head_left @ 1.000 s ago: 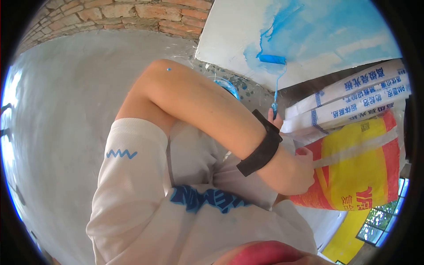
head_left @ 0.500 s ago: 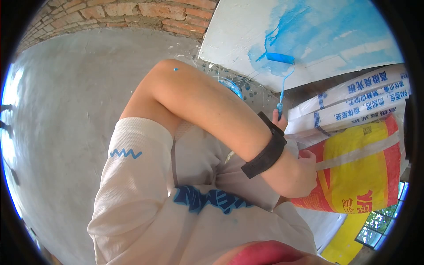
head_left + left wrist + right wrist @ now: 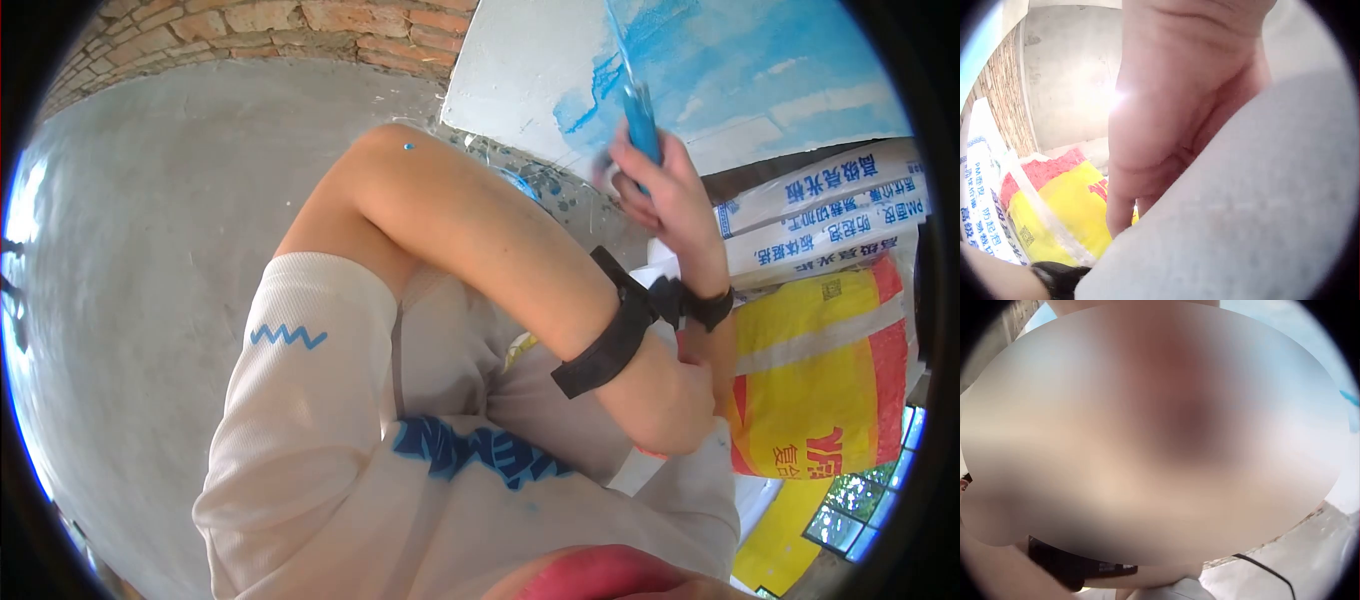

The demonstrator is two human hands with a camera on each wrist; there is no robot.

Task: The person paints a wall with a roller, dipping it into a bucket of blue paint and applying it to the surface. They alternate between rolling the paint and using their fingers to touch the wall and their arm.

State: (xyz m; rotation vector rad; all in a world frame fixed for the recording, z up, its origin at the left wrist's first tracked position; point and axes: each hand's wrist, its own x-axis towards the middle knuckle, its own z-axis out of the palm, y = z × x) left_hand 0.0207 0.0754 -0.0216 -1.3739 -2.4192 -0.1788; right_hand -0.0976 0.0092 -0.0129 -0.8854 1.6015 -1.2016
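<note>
In the head view my right hand grips the blue handle of a paint roller, fingers curled round it. The roller's wire runs up past the top edge, so its head is out of sight. Behind it stands a white board with blue paint spread across it. My left forearm crosses in front of me, and the left hand hangs bent at the wrist, against the grey trouser leg in the left wrist view. Its fingertips are partly hidden there. Most of the right wrist view is a blur.
A yellow and red bag lies at the right, beside white printed wrapping. Behind my forearm shows part of something blue on the paint-spotted floor. A brick wall stands at the back, and grey floor spreads left.
My right hand has risen with the roller, coming out from behind the left wrist. The roller head has left the board area in view and gone past the top edge. The left arm barely moves.
</note>
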